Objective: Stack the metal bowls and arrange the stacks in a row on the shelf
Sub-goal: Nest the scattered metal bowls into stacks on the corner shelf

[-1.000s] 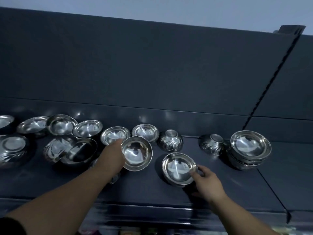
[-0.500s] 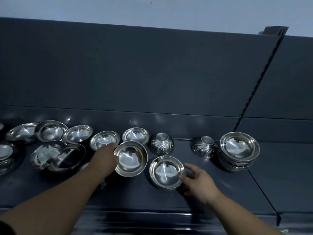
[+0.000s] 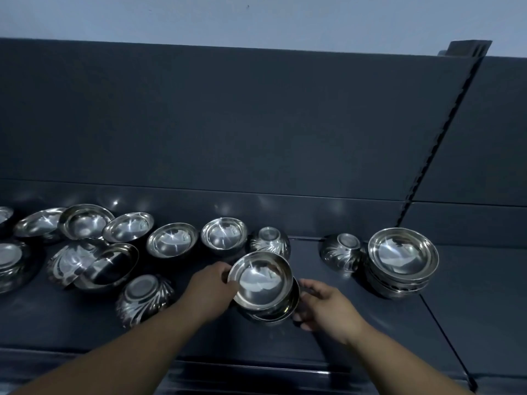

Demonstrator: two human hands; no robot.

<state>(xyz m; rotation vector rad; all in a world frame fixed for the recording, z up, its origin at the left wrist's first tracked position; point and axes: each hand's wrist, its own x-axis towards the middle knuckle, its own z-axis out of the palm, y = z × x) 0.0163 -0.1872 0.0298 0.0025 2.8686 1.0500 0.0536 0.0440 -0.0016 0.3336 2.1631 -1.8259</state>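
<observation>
Left hand (image 3: 209, 289) grips upper bowl (image 3: 261, 279); right hand (image 3: 325, 307) cups lower bowl (image 3: 281, 312).

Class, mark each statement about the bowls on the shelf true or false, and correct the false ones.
1. The left hand holds a bowl over another bowl. True.
2. The right hand rests flat on the shelf. False: it grips the lower bowl.
3. A finished stack stands at the right. True.
4. Every loose bowl sits open side up. False: several, like the swirl-patterned bowl, lie upside down.
</observation>
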